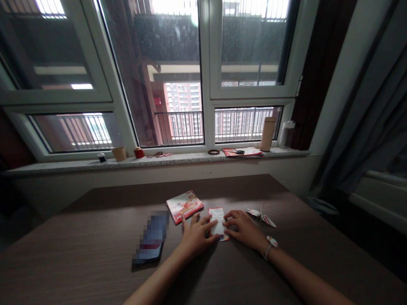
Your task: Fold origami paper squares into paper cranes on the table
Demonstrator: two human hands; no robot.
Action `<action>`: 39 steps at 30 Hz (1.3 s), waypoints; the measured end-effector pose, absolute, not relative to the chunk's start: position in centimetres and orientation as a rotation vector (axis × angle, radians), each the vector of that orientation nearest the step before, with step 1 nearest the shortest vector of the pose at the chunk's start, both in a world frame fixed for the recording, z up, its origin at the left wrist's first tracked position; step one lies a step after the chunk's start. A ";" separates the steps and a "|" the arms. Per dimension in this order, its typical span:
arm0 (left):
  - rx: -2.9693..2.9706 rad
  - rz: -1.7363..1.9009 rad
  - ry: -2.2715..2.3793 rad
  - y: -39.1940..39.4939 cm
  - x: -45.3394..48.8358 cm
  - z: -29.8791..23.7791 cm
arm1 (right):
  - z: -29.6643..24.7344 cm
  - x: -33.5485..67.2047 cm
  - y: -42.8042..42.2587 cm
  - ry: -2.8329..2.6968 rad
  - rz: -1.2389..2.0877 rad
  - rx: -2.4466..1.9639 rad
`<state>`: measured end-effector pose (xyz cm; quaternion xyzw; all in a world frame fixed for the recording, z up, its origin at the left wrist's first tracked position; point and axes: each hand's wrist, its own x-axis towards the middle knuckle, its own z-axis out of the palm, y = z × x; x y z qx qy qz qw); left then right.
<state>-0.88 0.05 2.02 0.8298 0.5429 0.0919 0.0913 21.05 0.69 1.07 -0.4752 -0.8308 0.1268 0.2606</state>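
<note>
A small printed paper sheet (218,225) with red edges lies on the brown table between my hands. My left hand (197,233) rests palm down at its left side, fingers spread, with fingertips on the paper. From the right, my right hand (244,228) touches the opposite edge with its fingers apart and slightly bent. A string with a small folded paper piece (272,241) circles my right wrist. Just beyond my left fingers lies a stack of red and white leaflets (185,206). Beside my right hand is a folded paper bow (262,217) of similar print.
A phone (151,241), its screen blurred out, lies left of my left hand. On the stone windowsill (190,158) stand a tan cup (119,153), a red thread spool (139,152), a bracelet (213,152), scissors (240,152) on leaflets, and a tan bottle (267,134).
</note>
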 end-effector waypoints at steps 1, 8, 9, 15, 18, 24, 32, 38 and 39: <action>2.458 0.274 1.614 0.0 -0.9 2.0 | 1.1 21.1 0.7 -2.265 0.344 -1.287; 2.453 0.292 1.605 0.0 -0.9 2.1 | 2.2 21.8 0.4 -2.363 0.391 -1.295; 2.453 0.291 1.605 0.0 -0.9 2.1 | 2.3 21.9 0.4 -2.374 0.406 -1.291; 2.460 0.282 1.613 0.0 -1.0 2.0 | 2.4 22.3 0.3 -2.407 0.463 -1.263; 2.457 0.290 1.615 0.0 -1.0 2.0 | 2.2 22.4 0.3 -2.391 0.487 -1.264; 2.463 0.343 1.602 0.0 -0.9 1.6 | 1.3 22.8 0.4 -2.317 0.591 -1.268; 2.504 0.510 1.530 -0.6 -0.7 1.5 | 0.2 23.2 1.0 -2.206 0.630 -1.123; 2.487 0.423 1.535 -0.7 -0.4 1.7 | 0.4 22.7 0.6 -2.204 0.583 -1.145; 2.477 0.397 1.541 -0.7 -0.5 1.7 | 0.3 22.6 0.6 -2.201 0.571 -1.157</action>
